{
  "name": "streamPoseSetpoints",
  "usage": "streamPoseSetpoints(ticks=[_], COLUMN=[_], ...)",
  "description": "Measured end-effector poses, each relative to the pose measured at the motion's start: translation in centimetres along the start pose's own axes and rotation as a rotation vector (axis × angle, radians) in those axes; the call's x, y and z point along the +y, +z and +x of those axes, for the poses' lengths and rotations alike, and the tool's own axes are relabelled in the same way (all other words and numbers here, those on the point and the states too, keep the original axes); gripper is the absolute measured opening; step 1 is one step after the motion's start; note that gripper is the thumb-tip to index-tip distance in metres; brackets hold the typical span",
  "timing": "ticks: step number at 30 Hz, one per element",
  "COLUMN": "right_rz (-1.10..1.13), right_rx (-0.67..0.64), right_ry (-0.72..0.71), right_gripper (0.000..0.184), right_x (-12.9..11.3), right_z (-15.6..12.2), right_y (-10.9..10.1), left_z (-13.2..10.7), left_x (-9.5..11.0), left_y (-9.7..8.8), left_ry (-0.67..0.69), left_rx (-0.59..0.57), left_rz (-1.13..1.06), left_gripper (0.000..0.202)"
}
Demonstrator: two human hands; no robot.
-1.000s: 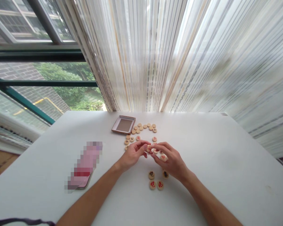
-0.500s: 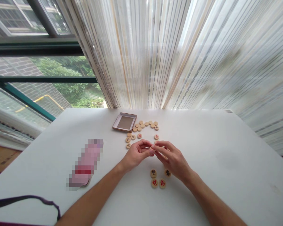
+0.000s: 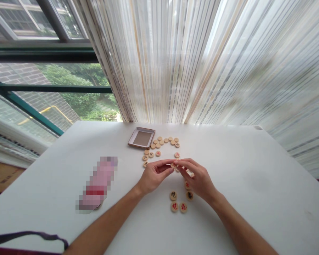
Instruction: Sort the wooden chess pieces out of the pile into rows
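Round wooden chess pieces lie on a white table (image 3: pixel 241 170). My left hand (image 3: pixel 154 175) and my right hand (image 3: pixel 198 178) meet at the fingertips over the middle of the table, both pinching a small wooden piece (image 3: pixel 173 164). Three face-up pieces (image 3: pixel 178 202) with red and black characters and a fourth sit just below my right hand. A loose cluster of several pieces (image 3: pixel 159 146) lies beyond my hands, some face down.
A shallow brown box lid (image 3: pixel 141 137) sits at the far middle of the table beside the cluster. A blurred pink object (image 3: pixel 97 184) lies at the left. Striped sheer curtains (image 3: pixel 202 60) hang behind the table; a window is at the left.
My hands have stayed joined over the pieces and shifted only slightly. One more piece now shows under my right palm. The view has tilted a little.
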State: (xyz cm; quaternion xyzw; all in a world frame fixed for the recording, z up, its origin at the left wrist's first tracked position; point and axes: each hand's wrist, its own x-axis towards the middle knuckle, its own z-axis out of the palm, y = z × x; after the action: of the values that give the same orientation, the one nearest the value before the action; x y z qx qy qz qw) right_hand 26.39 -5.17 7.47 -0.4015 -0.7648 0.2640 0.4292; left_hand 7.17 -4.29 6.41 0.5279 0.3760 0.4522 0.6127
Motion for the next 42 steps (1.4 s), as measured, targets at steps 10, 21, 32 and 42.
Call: streamPoseSetpoints(ticks=[10, 21, 32, 42], right_rz=[0.052, 0.238, 0.259, 0.175], right_rx=[-0.015, -0.067, -0.041, 0.041], right_ry=[0.083, 0.258, 0.333, 0.314], right_gripper=[0.022, 0.022, 0.020, 0.017], right_x=[-0.3, -0.3, -0.3, -0.2], right_z=[0.3, 0.3, 0.2, -0.1], right_y=[-0.2, -0.3, 0.0, 0.6], left_z=[0.0, -0.5, -0.5, -0.6], left_x=[-0.8, -1.0, -1.8, -1.4], left_y=[-0.1, 0.0, 0.1, 0.0], left_ry=[0.140, 0.201, 0.402, 0.464], left_rx=[0.050, 0.014, 0.017, -0.008], left_rz=[0.152, 0.266, 0.499, 0.589], left_gripper=[0.033, 0.031, 0.023, 0.023])
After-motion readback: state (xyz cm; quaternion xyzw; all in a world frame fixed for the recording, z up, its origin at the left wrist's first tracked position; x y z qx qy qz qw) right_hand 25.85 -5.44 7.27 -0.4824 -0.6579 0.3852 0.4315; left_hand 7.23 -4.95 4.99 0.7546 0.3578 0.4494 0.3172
